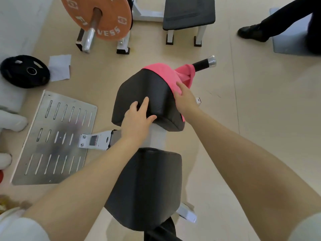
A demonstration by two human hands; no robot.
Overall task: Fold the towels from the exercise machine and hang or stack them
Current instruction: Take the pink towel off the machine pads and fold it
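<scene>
lower pad | left hand flat on upper pad | right hand grips pink towel | beige floor

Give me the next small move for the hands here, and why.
Probably the right hand should close on the pink towel and lift it off the black pad. The towel lies draped over the pad's far corner and the handle, unfolded, while the left hand rests on the pad.
</scene>
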